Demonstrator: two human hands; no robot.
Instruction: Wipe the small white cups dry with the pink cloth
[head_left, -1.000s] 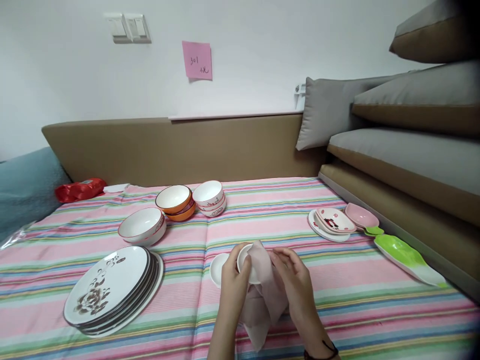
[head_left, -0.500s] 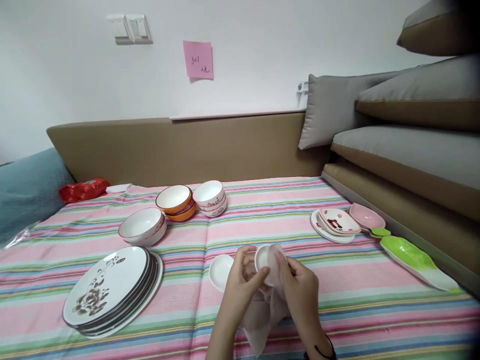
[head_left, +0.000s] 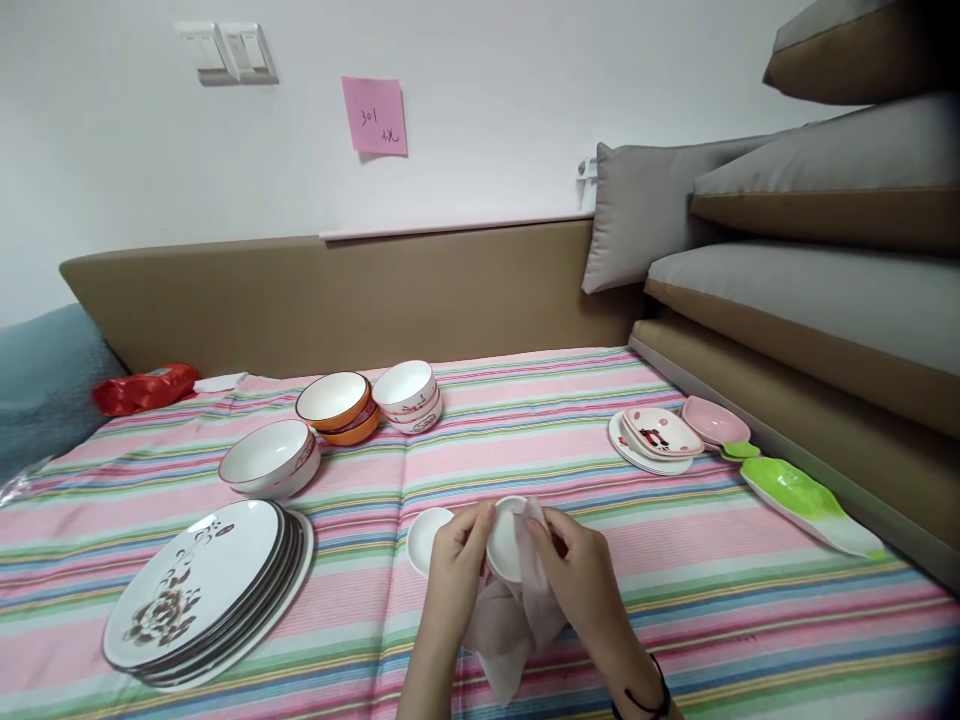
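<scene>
A small white dish (head_left: pixel 504 545) is held up between my two hands, tilted towards me. My left hand (head_left: pixel 459 550) pinches its left rim. My right hand (head_left: pixel 574 560) grips a thin, pale cloth (head_left: pixel 501 630) against the dish's right rim, and the cloth hangs down below the dish. Just left of my left hand, a second small white dish (head_left: pixel 424 538) lies on the striped cloth, partly covered by that hand. The fingertips behind the held dish are hidden.
Stacked plates (head_left: pixel 202 590) lie at the left, with white bowls (head_left: pixel 270 458), orange bowls (head_left: pixel 337 405) and patterned bowls (head_left: pixel 407 393) behind. Pink dishes (head_left: pixel 664 435) and a green-and-white dish (head_left: pixel 806 500) lie right. Cushions (head_left: pixel 810 280) rise at the right edge.
My left hand has shifted its grip from the dish's lower front to its left rim. My right hand with the cloth stays at the right rim. The view has turned slightly.
</scene>
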